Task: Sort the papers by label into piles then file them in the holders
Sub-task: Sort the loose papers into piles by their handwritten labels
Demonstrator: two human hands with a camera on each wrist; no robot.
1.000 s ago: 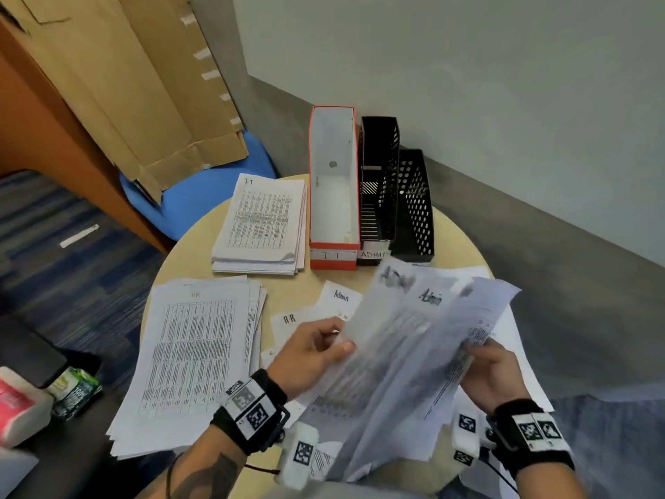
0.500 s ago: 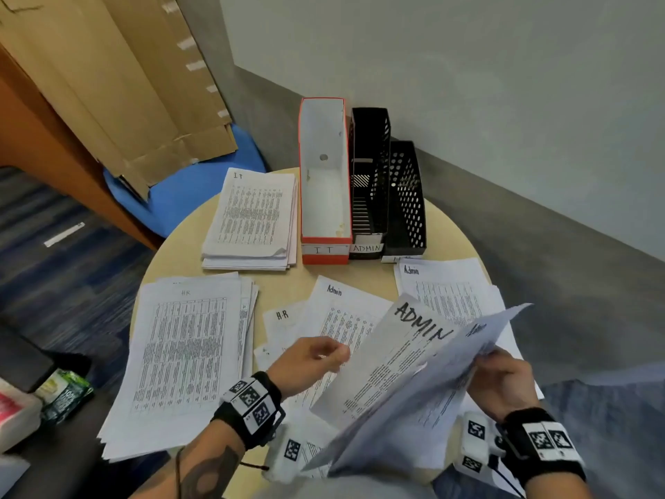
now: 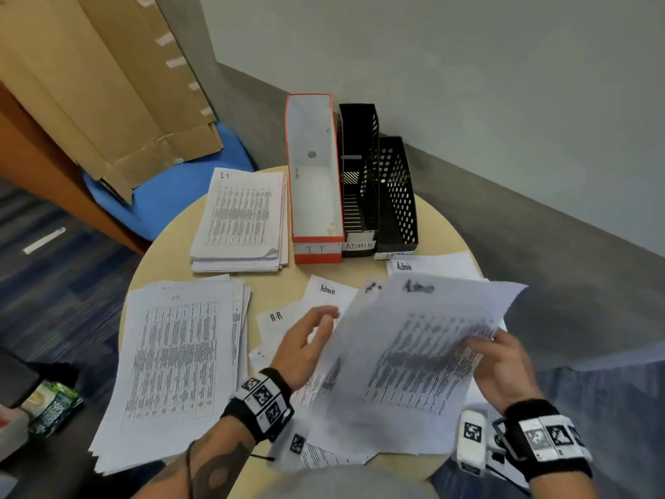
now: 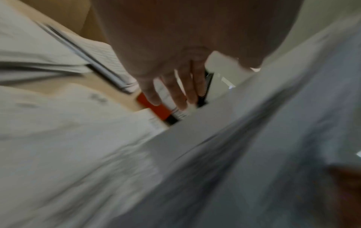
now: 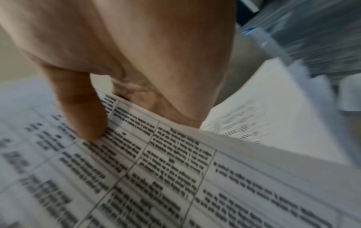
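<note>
My right hand (image 3: 498,354) pinches a few sheets labelled Admin (image 3: 414,358) by their right edge and holds them above the table's near side. Its thumb (image 5: 80,111) lies on the printed sheet (image 5: 156,177). My left hand (image 3: 309,340) hovers by the sheets' left edge with its fingers (image 4: 175,92) spread, holding nothing. An IT pile (image 3: 241,217) and an HR pile (image 3: 176,361) lie on the left. Loose Admin (image 3: 327,291) and H-R (image 3: 277,318) sheets lie in the middle. At the back stand the red IT holder (image 3: 316,250), the black ADMIN holder (image 3: 360,174) and a third black holder (image 3: 397,196).
The round wooden table (image 3: 172,246) ends close to my body. More Admin sheets (image 3: 431,264) lie at the right, under the held ones. A blue chair (image 3: 169,196) with cardboard (image 3: 108,84) stands behind left. A green packet (image 3: 54,405) lies at the far left.
My left hand let go of the sheets and now has its fingers spread beside them. My right hand has swung the sheets down flatter, with the printed side up.
</note>
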